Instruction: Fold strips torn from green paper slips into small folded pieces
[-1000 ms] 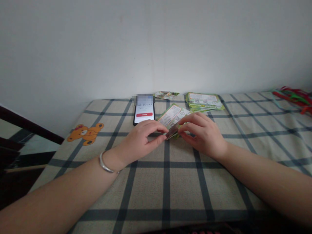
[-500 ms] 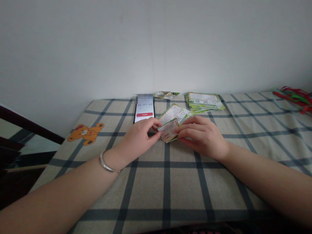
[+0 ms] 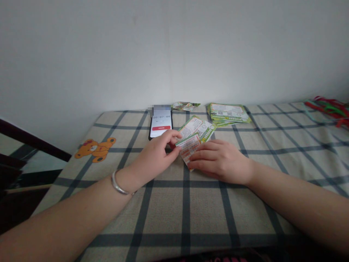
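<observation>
A printed green-and-white leaflet [image 3: 188, 146] lies in front of me on the checked cloth, with text over its face. My left hand [image 3: 160, 147] pinches its left edge between thumb and fingers. Across the leaflet's lower right part, my right hand [image 3: 218, 160] rests with fingers laid flat, covering that corner. Just behind, partly under the held one, is another leaflet of the same colours [image 3: 195, 125]. A phone [image 3: 160, 123] showing a running timer lies beyond my left hand, its lower end close to the fingers.
A stack of similar leaflets [image 3: 230, 112] sits by the wall at the back right. A crumpled glossy wrapper [image 3: 187, 106] is beside the phone. Red and green strips [image 3: 331, 111] lie at the far right. A bear figure [image 3: 95, 149] shows on the cloth at left.
My right hand has come down and towards me, its fingers flattening over the leaflet. More of the leaflet's near part shows. My left hand has kept its pinch almost in place.
</observation>
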The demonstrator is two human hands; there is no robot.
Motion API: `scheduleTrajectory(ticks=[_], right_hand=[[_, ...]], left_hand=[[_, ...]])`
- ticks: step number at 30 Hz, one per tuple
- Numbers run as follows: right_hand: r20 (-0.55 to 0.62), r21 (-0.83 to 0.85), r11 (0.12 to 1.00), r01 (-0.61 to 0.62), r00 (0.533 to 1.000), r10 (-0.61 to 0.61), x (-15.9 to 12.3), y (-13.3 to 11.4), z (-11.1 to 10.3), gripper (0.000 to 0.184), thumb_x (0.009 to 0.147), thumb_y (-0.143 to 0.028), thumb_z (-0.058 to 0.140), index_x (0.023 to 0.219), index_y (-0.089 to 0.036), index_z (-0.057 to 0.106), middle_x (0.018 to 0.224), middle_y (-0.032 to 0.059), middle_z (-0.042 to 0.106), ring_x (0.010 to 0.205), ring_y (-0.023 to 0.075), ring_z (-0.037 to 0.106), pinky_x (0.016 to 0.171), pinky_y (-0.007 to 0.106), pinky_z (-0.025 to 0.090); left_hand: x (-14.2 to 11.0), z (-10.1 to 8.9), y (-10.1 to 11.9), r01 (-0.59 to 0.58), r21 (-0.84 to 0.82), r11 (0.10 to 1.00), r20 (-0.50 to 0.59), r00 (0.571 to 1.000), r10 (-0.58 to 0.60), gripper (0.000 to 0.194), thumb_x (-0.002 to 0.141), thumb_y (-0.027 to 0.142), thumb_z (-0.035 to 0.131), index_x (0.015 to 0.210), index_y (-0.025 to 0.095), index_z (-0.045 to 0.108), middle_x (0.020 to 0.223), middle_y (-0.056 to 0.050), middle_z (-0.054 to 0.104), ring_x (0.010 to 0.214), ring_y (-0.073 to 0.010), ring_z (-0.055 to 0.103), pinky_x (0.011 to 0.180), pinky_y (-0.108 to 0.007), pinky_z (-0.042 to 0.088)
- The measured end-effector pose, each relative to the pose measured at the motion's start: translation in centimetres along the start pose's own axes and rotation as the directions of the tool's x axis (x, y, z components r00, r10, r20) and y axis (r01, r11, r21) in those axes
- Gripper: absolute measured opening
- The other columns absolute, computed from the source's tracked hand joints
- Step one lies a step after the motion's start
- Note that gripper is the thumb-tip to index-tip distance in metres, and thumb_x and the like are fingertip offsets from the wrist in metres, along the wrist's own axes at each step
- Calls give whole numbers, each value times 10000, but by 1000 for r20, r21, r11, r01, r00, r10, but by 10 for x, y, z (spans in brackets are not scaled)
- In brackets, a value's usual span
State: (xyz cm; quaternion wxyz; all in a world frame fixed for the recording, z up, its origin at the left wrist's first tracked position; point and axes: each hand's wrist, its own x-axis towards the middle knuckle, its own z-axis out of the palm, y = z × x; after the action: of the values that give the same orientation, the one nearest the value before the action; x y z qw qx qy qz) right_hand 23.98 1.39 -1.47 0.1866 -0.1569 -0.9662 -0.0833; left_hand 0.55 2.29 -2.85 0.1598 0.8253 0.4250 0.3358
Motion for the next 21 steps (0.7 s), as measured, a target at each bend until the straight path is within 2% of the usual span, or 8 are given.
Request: scheduleTrajectory(ticks=[4,8,11,14,16,18,21], right_hand=[[29,2,1000,-7,1000,7,-1,1,1,228,964,-257,477,1067,-237,679,1093,15,716,1034,193,616,808,335,457],[27,85,994,-70,997,67,-3,5,4,226,961,-233,466,1051,-205,671,1075,20,721,1019,182,629,837,335,470],[28,128,988,-91,996,88,-4,7,6,208,942,-227,484,1042,-194,664,1062,31,719,1022,184,630,858,337,478],[38,149,985,-89,996,84,-3,7,6,200,929,-211,487,1021,-186,662,1033,41,720,1021,184,630,864,334,482],[52,157,984,-81,996,73,-4,7,6,197,922,-197,487,1008,-181,664,1020,42,720,1016,184,632,867,335,485],[64,159,984,-79,996,70,-4,8,5,194,912,-184,493,999,-180,667,1009,44,719,1012,184,634,870,338,486],[71,169,981,-95,994,84,-5,9,5,188,891,-166,510,993,-184,667,1001,49,717,1003,179,636,868,334,486]], left_hand=[[-1,0,-1,-12,-5,1000,47,999,12,354,866,140,527,1206,230,483,818,25,581,732,-118,592,723,-270,493],[-1,1,-3,-30,31,999,48,998,28,338,869,151,524,1198,228,519,943,-5,626,747,-123,598,714,-275,495],[-1,1,-3,-68,58,996,65,996,64,261,880,147,508,1122,213,579,1013,-27,642,867,-149,616,795,-305,505],[0,-1,-2,-176,143,974,56,984,169,193,871,126,513,988,189,652,987,-52,607,939,-171,593,847,-331,505],[0,-3,0,-267,261,928,59,964,261,173,858,130,535,924,185,685,1035,-82,572,990,-203,566,874,-369,500],[-1,-5,1,-367,379,849,111,929,353,142,851,159,567,888,198,698,1122,-92,556,1077,-246,527,937,-428,473],[-3,-4,4,-483,474,736,196,873,447,94,860,192,592,853,206,684,1156,-57,584,1137,-269,492,980,-461,444]])
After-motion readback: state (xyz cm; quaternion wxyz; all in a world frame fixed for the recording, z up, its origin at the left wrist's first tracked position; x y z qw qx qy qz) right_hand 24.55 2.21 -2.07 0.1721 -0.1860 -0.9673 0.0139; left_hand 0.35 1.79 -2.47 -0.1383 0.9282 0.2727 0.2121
